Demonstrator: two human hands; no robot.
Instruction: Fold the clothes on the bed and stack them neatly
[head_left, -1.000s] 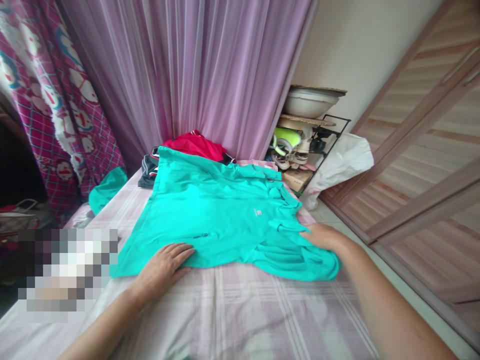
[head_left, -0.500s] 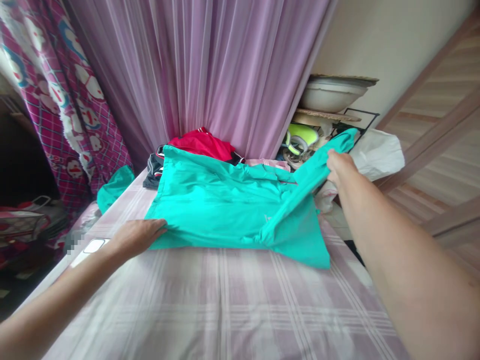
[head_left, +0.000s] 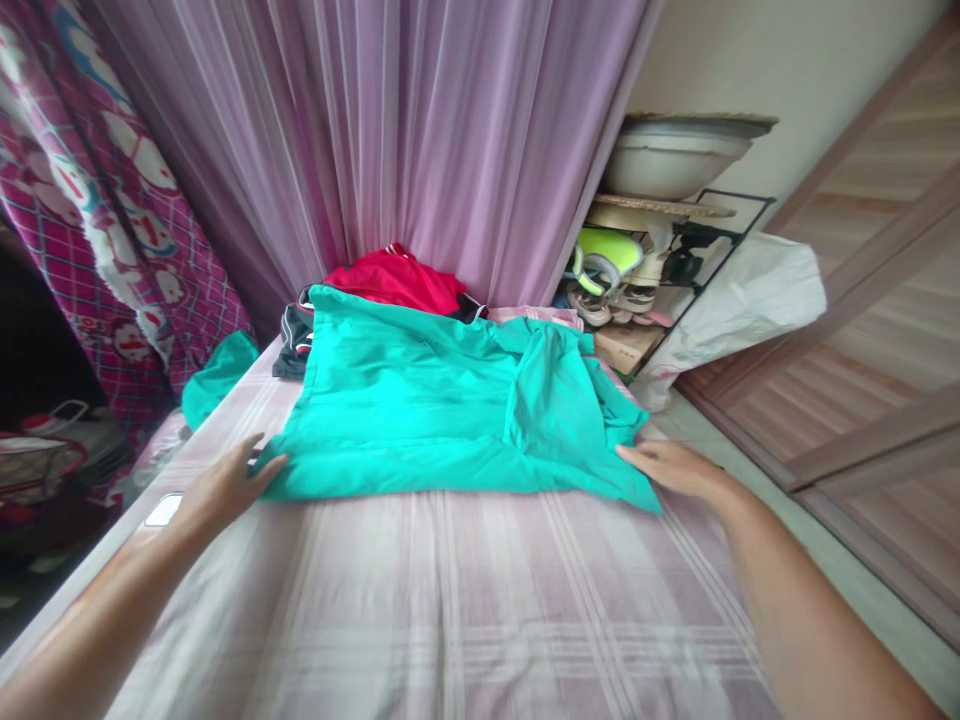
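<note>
A teal jacket (head_left: 420,400) lies spread sideways across the bed, its surface lightly wrinkled. One sleeve (head_left: 547,390) is folded in over the body near the right end. At the near left corner of the cloth is my left hand (head_left: 231,478), thumb and fingers apart, its fingertips at the edge. My right hand (head_left: 671,468) rests against the right edge with its fingers stretched out on the cloth. Behind the jacket, a red garment (head_left: 401,280) and a dark garment with white trim (head_left: 292,340) are partly covered by it.
The bed has a plaid sheet (head_left: 420,600). A phone (head_left: 163,510) lies by my left forearm. More teal cloth (head_left: 221,380) hangs at the left edge. A purple curtain (head_left: 450,130) closes the back. To the right stand a shoe rack (head_left: 720,270), a basin (head_left: 675,160) and a white bag (head_left: 757,290).
My right hand has let go of the raised sleeve and come down to the jacket's right edge. The sleeve now lies folded inward. My left hand has moved slightly left and its fingers have spread.
</note>
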